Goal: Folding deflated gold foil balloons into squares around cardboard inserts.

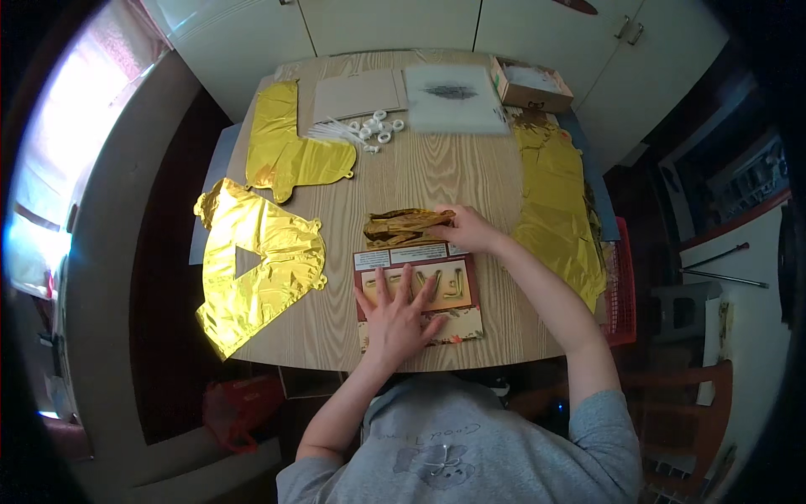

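Note:
My left hand (396,326) lies flat with its fingers spread on a printed card package (460,322) near the table's front edge. The card is dark red and cream, with pictures of gold letter-shaped balloons. Just beyond its far edge sits a folded gold foil balloon (396,228), bunched into a narrow bundle. My right hand (467,230) grips the right end of this bundle, fingertips partly hidden in the foil. To the left lie a flat gold foil balloon (290,256) with a triangular hole and an L-shaped gold foil balloon (277,151).
More flat gold foil (554,202) covers the table's right side. White rings (382,126) and thin white sticks (336,130) lie mid-back. Behind them are a grey-beige board (357,94), a translucent white bag (457,109) and a small box (533,86). A red basket (621,281) stands beside the table.

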A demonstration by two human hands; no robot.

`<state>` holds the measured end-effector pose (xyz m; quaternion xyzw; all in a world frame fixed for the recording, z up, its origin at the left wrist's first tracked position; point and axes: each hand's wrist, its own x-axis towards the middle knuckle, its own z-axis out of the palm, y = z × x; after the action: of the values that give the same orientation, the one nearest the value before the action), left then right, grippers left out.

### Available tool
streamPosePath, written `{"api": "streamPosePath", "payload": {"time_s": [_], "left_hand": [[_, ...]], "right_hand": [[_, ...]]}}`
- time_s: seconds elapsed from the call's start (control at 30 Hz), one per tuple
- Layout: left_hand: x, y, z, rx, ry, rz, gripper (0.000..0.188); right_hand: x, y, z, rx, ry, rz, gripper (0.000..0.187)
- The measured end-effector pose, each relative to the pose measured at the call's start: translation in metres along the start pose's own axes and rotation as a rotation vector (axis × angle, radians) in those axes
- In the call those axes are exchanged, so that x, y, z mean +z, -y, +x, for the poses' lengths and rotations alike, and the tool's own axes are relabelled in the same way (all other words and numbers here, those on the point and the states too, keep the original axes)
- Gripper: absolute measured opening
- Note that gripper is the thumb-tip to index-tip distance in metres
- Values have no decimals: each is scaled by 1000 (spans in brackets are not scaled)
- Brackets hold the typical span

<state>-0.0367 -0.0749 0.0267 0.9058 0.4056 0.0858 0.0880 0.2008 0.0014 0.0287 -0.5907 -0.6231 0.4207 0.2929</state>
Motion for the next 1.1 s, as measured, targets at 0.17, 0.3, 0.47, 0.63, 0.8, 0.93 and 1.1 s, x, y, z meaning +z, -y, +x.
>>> {"api": "streamPosePath", "payload": {"time_s": [0.17,0.3,0.47,0.63,0.8,0.93,1.1], "left_hand": [[-2,0,0,1,21,3,65],[0,1,-2,8,-18,-4,65],[1,0,-1,11,-25,-8,64],[-11,-1,0,-48,118,-69,59],[-6,2,3,-81,184,-186,54],[8,5,-1,-78,92,-175,56],[10,6,-2,-65,68,-143,57]], "right_hand": [[5,-7,0,3,-34,96,27],[5,-10,-1,-76,-19,-2,25],[8,-18,-11,-192,58,-152,24],[15,-3,-39,-391,138,-301,34],[23,-22,-37,-649,99,-392,33],[32,-23,-45,-806,-3,-525,35],[39,-16,-65,-732,-34,-560,34]]}}
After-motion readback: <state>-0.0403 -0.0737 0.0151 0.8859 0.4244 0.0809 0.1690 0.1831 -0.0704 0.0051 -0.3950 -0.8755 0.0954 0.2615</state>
